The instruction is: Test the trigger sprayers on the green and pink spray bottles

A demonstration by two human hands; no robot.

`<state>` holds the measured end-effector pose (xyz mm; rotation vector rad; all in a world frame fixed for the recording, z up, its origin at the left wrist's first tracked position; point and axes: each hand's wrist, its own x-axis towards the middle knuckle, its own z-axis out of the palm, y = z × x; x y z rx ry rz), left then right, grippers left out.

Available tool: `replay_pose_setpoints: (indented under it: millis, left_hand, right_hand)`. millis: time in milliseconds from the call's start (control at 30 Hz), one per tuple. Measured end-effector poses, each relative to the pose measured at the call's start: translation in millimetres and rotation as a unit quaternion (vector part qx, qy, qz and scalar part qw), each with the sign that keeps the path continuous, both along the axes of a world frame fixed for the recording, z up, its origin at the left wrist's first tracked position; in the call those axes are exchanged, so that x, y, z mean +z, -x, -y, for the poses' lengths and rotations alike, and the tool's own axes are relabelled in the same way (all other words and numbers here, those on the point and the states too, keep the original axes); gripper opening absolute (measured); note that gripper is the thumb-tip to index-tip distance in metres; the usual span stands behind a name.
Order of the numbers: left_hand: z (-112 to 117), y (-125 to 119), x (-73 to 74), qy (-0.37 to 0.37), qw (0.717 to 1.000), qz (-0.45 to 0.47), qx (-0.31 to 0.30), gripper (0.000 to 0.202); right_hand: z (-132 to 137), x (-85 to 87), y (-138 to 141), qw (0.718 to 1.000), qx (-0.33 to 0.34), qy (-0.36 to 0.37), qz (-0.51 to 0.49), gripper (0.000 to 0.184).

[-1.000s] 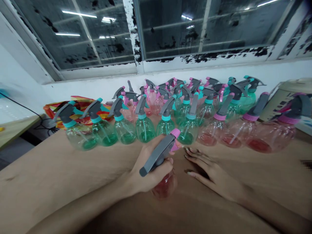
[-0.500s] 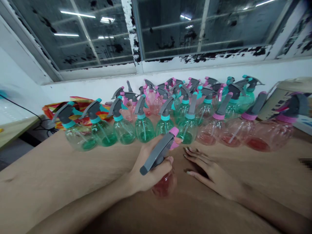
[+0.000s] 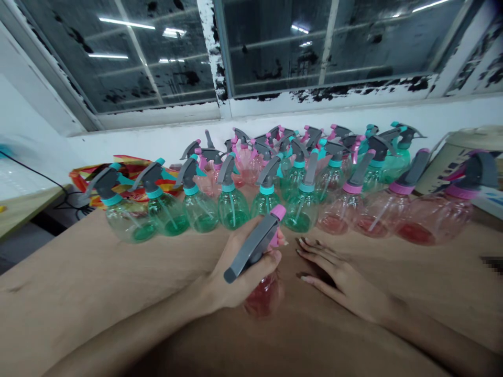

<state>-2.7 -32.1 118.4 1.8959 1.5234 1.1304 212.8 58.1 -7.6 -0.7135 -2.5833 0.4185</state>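
- pale wood-toned surface (image 3: 118, 272) spreads under both hands, and beyond them stands a dark-paned window (image 3: 149, 63) with a flaking white frame.
- the left hand (image 3: 241, 285) is wrapped around the neck of a clear pink plastic spray bottle with a gray sprayer head (image 3: 257, 243); its thumb crosses the near side and its fingers curl by the pink trigger (image 3: 274, 240).
- the right hand (image 3: 353, 285) lies palm down beside that bottle, apart from it, fingers slightly spread and holding nothing.
- a little red liquid seems to pool low in the held bottle, so it should feel light; whether its base touches the surface, i cannot tell.
- its thin round wall probably gives if squeezed and may slip when wet; the narrow neck under the stiff head looks the surest hold, with fingers free for the trigger.
- just beyond the hands runs a row of green-tinted bottles with turquoise collars (image 3: 204, 212), then pink-tinted bottles with pink collars (image 3: 373, 217) beyond the right hand.
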Motion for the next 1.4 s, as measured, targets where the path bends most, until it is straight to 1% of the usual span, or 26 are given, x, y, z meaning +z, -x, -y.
replay_pose_setpoints:
  millis: [100,200,300,433,533,633,733,833,933,1033,1133,1233,1333,1367,1400]
  left_hand:
    - [0.2,0.0,0.8,-0.025,0.999,-0.005,-0.041,0.011]
    - [-0.2,0.3,-3.5,-0.032,0.999,-0.014,-0.024,0.012]
    - [-0.7,1.1,-11.6,-0.02,1.0,-0.01,0.005,0.017]
    - [-1.0,1.7,-20.0,-0.01,1.0,0.008,0.014,0.018]
    - [-1.1,0.3,-20.4,-0.014,1.0,0.022,0.009,0.018]
    - [-1.2,-2.8,-17.7,-0.026,0.999,0.035,0.003,0.019]
    - [-0.7,-6.8,-15.8,-0.042,0.998,0.045,0.021,0.02]
    - [1.2,-10.6,-16.5,-0.048,0.996,0.069,0.026,0.027]
    - [3.8,-13.7,-18.6,-0.044,0.995,0.087,0.027,0.034]
    - [7.0,-17.8,-18.6,-0.026,0.995,0.097,0.017,0.043]
    - [11.1,-25.9,-16.8,-0.008,0.996,0.083,-0.034,0.054]
    - [14.1,-37.5,-21.3,0.003,0.993,0.054,-0.102,0.069]
    - [13.6,-49.7,-37.3,0.006,0.985,0.013,-0.172,0.077]
    - [12.5,-53.5,-44.4,0.007,0.982,-0.009,-0.187,0.078]
    - [10.9,-57.0,-51.7,0.005,0.982,-0.037,-0.187,0.078]
  right_hand:
    - [-0.4,0.3,0.1,1.0,0.006,0.0,-0.004,0.051]
    - [-0.6,1.8,0.7,1.0,0.003,0.0,0.001,0.05]
    - [0.0,5.3,1.3,1.0,0.0,0.001,0.002,0.051]
    - [8.9,12.6,2.5,1.0,-0.013,0.026,-0.007,0.056]
    - [26.0,23.8,7.5,0.997,-0.023,0.074,-0.026,0.059]
    - [47.5,41.0,19.7,0.993,-0.009,0.112,-0.042,0.068]
    - [65.2,57.6,37.1,0.987,0.0,0.133,-0.09,0.085]
    - [75.1,66.9,53.7,0.979,-0.009,0.143,-0.147,0.092]
    - [79.6,69.0,64.2,0.973,-0.027,0.146,-0.177,0.087]
    - [82.8,68.8,64.7,0.974,-0.047,0.117,-0.188,0.074]
    - [85.8,70.4,51.5,0.979,-0.065,0.1,-0.165,0.06]
    - [87.1,72.9,22.8,0.981,-0.081,0.109,-0.138,0.057]
    - [84.4,72.3,-19.3,0.98,-0.115,0.122,-0.111,0.06]
    - [82.4,71.2,-35.0,0.979,-0.131,0.125,-0.095,0.058]
    - [79.6,69.8,-50.9,0.977,-0.149,0.126,-0.081,0.057]
